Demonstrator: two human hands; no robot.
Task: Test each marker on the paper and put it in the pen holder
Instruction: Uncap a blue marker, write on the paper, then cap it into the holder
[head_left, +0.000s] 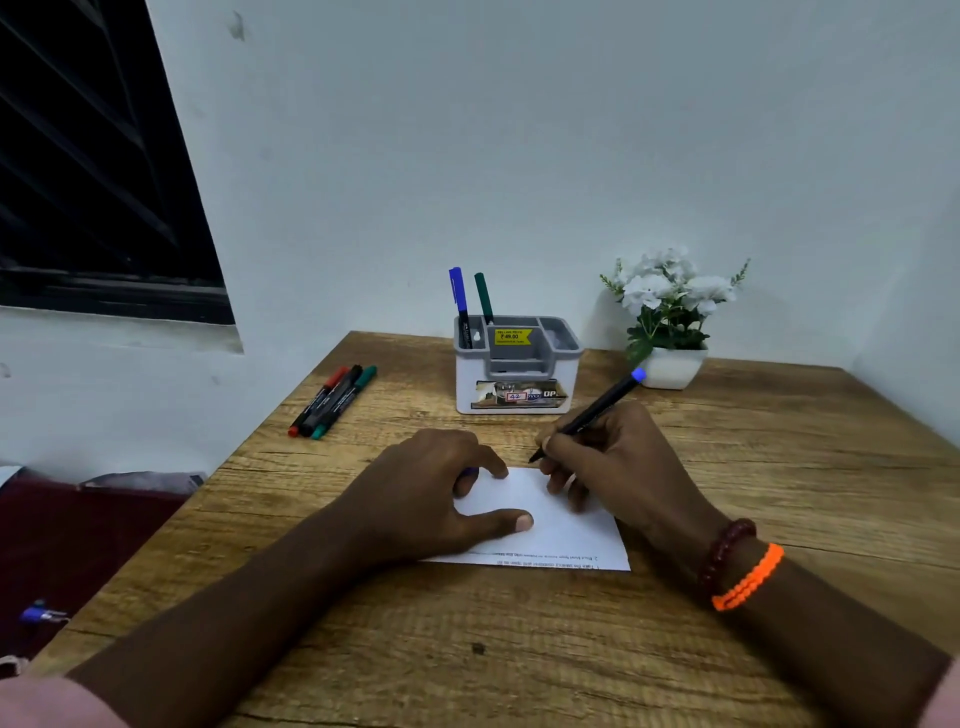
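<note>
A white sheet of paper (561, 525) lies on the wooden table in front of me. My right hand (613, 462) grips a black marker with a blue end (602, 405), its tip at the paper's far edge. My left hand (431, 493) rests on the paper's left side, and a bit of blue shows under its curled fingers. The grey and white pen holder (517, 371) stands behind the paper, with a blue marker (458, 296) and a green marker (483, 296) upright in its left compartment. Three markers, red (319, 400), black (332, 400) and green (345, 402), lie together at the table's left.
A white pot of white flowers (670, 317) stands right of the holder by the wall. The table's left edge (270, 421) drops to a dark red surface with a small blue object (36, 613). A dark window is at the upper left.
</note>
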